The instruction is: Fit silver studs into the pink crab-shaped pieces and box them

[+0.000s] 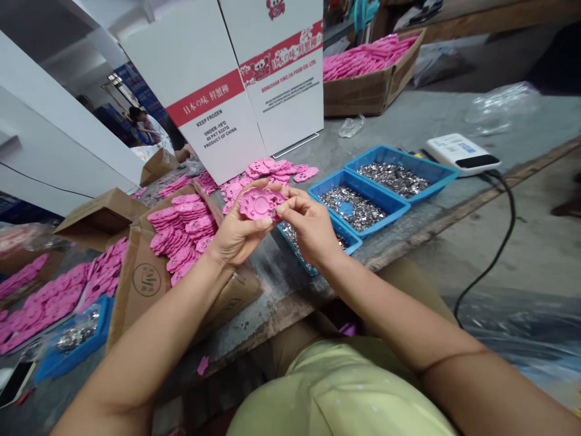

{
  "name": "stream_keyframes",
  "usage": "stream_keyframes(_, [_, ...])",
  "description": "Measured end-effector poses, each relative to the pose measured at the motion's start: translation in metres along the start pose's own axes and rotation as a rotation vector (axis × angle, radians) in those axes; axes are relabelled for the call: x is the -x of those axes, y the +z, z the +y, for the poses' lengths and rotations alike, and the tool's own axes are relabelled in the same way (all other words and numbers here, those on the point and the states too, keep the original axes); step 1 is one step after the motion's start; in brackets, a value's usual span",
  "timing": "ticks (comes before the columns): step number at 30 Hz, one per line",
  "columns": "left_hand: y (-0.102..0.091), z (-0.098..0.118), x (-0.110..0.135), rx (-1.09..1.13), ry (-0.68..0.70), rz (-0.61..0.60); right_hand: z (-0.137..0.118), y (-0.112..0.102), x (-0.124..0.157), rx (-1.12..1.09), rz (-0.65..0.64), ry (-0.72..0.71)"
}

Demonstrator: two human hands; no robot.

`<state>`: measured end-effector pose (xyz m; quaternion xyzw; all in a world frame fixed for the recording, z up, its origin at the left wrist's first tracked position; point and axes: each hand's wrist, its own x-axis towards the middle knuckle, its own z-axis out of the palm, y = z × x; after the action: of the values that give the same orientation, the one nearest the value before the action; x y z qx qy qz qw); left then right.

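A flat pink plastic piece (259,203) with a round centre and small cut-outs is held up above the bench. My left hand (236,236) grips its left side, thumb along the lower edge. At its right end my right hand (308,224) has thumb and forefinger pinched on the edge. Whether a small metal part is also between those fingertips is hidden. Below my right hand stands a blue tray (356,243) of small shiny metal parts, partly covered. Behind the held piece lies a loose heap of similar pink pieces (272,168).
Left of my hands, a cardboard box (131,303) holds stacked pink pieces. More blue trays (399,212) of metal parts stand on the right, beside a white scale (463,154) with a black cable. Printed white cartons (204,91) rise behind. Another person (149,130) is far left.
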<state>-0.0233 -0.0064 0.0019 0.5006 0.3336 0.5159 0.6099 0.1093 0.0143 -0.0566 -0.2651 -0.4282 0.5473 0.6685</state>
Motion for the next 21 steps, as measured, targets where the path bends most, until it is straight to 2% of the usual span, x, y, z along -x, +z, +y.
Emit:
stream_keyframes(13, [0.000,-0.004,0.000,-0.030,0.063,0.016,0.003,0.008,0.004,0.053,0.084,-0.017])
stream_keyframes(21, [-0.001,-0.007,-0.001,-0.110,0.167,0.016,0.002,0.015,0.008,0.017,0.107,0.012])
